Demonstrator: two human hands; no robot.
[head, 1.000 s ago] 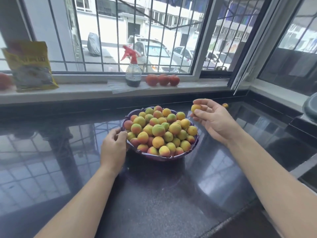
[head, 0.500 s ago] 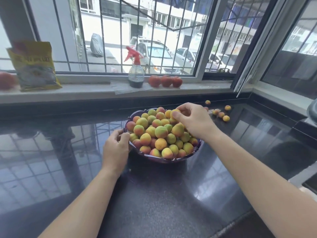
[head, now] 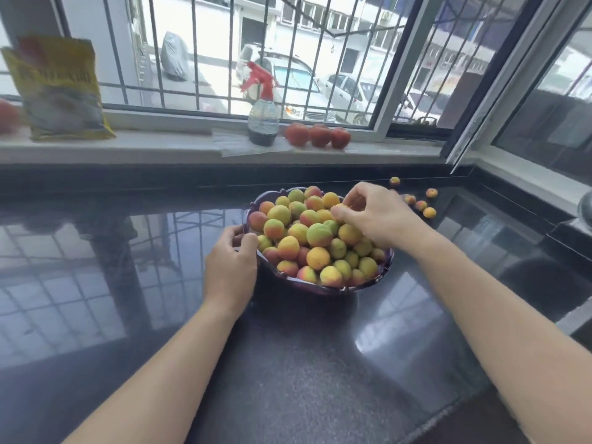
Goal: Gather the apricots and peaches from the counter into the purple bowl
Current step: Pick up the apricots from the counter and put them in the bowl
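The purple bowl point(head: 320, 289) sits mid-counter, heaped with yellow, green and red-blushed apricots and peaches point(head: 318, 234). My left hand point(head: 232, 265) grips the bowl's left rim with thumb and curled fingers. My right hand point(head: 376, 216) hovers over the back right of the heap. Its fingertips are curled round a small orange apricot point(head: 351, 204) that touches the pile. Several loose apricots point(head: 421, 205) lie on the dark counter beyond that hand, near the back right corner.
On the windowsill stand a red-topped spray bottle point(head: 262, 123), three tomatoes point(head: 317, 136) and a yellow bag point(head: 57, 91). A grey rounded object point(head: 587, 206) shows at the right edge. The glossy black counter point(head: 288, 363) reaches toward me.
My right hand brought an apricot from right of the bowl onto the heap and now stays there. My left hand kept its hold on the rim.
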